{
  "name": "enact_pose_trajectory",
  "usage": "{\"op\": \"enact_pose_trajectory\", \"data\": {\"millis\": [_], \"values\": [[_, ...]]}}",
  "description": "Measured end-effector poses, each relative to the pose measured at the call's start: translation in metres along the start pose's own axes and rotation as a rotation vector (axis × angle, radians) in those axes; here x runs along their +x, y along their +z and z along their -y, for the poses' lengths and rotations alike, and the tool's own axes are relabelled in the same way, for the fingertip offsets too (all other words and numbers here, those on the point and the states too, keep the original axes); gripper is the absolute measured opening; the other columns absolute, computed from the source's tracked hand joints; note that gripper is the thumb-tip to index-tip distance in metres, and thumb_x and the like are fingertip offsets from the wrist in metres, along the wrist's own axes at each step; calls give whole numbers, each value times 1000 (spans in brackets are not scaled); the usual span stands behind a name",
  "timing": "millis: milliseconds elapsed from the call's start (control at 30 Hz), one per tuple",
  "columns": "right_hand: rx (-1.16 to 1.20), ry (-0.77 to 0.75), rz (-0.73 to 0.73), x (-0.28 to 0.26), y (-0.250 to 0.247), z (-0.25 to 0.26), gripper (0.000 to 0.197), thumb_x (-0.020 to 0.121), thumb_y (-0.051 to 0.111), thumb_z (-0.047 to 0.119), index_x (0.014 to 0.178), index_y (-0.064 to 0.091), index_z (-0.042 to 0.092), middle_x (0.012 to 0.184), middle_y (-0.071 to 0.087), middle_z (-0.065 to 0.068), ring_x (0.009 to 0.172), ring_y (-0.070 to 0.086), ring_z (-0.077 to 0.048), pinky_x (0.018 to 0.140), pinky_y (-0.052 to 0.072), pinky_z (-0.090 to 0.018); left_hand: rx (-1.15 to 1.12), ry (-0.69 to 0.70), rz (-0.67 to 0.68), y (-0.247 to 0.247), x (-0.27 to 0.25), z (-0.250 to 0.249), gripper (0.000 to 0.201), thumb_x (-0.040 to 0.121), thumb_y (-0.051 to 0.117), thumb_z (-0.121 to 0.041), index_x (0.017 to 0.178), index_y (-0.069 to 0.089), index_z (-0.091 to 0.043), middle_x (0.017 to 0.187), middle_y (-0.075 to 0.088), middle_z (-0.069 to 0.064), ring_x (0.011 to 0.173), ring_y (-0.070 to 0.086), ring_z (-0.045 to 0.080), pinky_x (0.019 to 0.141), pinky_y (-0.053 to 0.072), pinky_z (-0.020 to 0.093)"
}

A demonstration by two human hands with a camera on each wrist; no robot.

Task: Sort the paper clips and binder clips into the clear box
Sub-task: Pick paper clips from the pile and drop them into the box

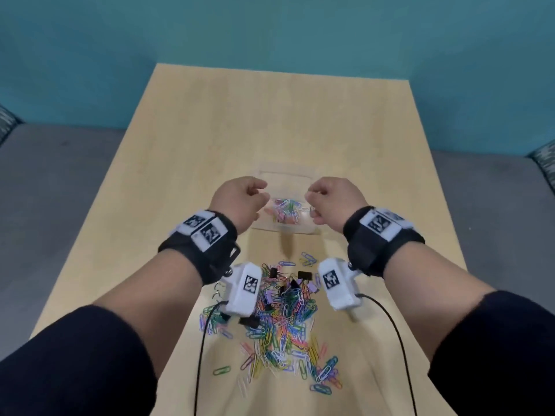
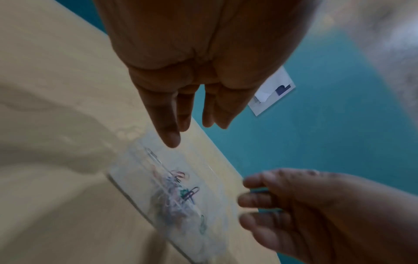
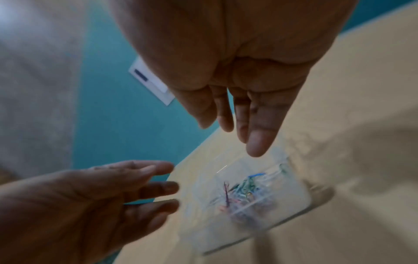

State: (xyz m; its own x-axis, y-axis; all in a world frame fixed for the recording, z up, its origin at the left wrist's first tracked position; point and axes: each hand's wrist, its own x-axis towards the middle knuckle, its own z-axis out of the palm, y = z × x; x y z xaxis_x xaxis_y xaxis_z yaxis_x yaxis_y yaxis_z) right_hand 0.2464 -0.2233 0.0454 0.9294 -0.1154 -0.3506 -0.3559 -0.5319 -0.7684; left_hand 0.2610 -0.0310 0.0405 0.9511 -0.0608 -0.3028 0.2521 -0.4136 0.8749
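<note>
- Teal wall behind a pale wooden worktop (image 1: pixel 192 139).
- Clear plastic box (image 1: pixel 285 228) holds coloured paper clips.
- Left hand (image 1: pixel 240 199) hangs relaxed, empty.
- Right hand (image 1: pixel 333 196) over the box; cannot tell its grip.
- Mixed clip pile (image 1: pixel 282 313) lies nearer.

You're at a light wood table (image 1: pixel 210 139) against a teal wall (image 1: pixel 270 28). Grey upholstered seating (image 1: pixel 60 181) on both sides, patterned cushions (image 1: pixel 545 163) at the far edges. White card with a dark blue mark (image 2: pixel 274 92) on the wall. Lighting even, soft shadows.
</note>
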Motion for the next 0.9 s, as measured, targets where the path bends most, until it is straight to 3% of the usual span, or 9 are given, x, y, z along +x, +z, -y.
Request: {"op": "enact_pose_trajectory", "data": {"millis": [100, 233, 333, 467, 567, 700, 767, 833, 900], "values": [[-404, -137, -9, -28, -14, -36, 26, 89, 48, 14, 106, 67, 14, 103, 69, -10, 95, 63, -30, 86, 50, -37, 215, 58, -65, -29, -30, 31, 27, 87, 61, -23, 113, 65, -20, 105, 66, 1, 89, 62, 20, 89, 49, 34], [-871, -291, 303, -79, -8, -83, 44, 91, 38, 10, 134, 46, 16, 134, 50, -8, 121, 48, -27, 96, 43, -36, 660, 23, 58, -55, -87, 91, 34, 94, 49, -34, 125, 56, -24, 122, 58, -4, 100, 55, 9, 87, 43, 25], [-962, -430, 408, -84, 6, -94, 57, 93, 36, 9, 148, 22, 12, 155, 24, -6, 141, 21, -24, 111, 28, -36, 774, 69, 126, -58, -105, 121, 37, 95, 44, -32, 128, 55, -20, 129, 54, -1, 112, 49, 15, 96, 39, 29], [-1047, -572, 484, -75, 27, -84, 58, 101, 33, 32, 149, 16, 5, 158, 14, -12, 144, 14, -30, 116, 20, -41, 804, 98, 82, -54, -110, 129, 35, 94, 46, -15, 127, 57, -13, 129, 54, 5, 115, 48, 24, 99, 37, 32], [-1143, -492, 553, -68, 37, -75, 65, 99, 22, 50, 149, 16, 9, 159, 10, -6, 146, 8, -25, 116, 19, -41, 827, 142, 61, -54, -112, 128, 37, 91, 47, -8, 126, 58, -12, 128, 54, 8, 113, 49, 29, 97, 40, 36], [-1197, -510, 573, -75, 31, -69, 57, 101, 19, 48, 149, 22, 17, 159, 10, -10, 146, 4, -25, 117, 8, -39, 931, 363, 239, -41, -119, 127, 36, 91, 55, -17, 127, 55, -13, 133, 51, 12, 116, 48, 37, 99, 42, 41], [-1185, -496, 560, -82, 26, -76, 53, 103, 21, 44, 149, 23, 17, 158, 13, -14, 145, 3, -26, 115, 1, -35, 978, 465, 259, -36, -122, 122, 28, 89, 59, -16, 116, 62, -9, 122, 60, 12, 111, 52, 33, 95, 43, 37], [-1054, -396, 482, -91, 21, -86, 62, 99, 24, 49, 150, 18, 14, 159, 11, -12, 146, 5, -26, 117, 5, -38, 1041, 530, 250, -36, -127, 117, 19, 83, 61, -13, 99, 69, -8, 106, 67, 9, 104, 49, 21, 90, 42, 31], [-1003, -325, 446, -101, 18, -97, 76, 94, 21, 57, 151, 9, 9, 160, 2, -11, 146, 1, -25, 119, 3, -36, 1009, 500, 203, -39, -134, 120, 25, 86, 57, -11, 108, 66, -4, 114, 64, 10, 110, 45, 20, 93, 42, 29]]}}
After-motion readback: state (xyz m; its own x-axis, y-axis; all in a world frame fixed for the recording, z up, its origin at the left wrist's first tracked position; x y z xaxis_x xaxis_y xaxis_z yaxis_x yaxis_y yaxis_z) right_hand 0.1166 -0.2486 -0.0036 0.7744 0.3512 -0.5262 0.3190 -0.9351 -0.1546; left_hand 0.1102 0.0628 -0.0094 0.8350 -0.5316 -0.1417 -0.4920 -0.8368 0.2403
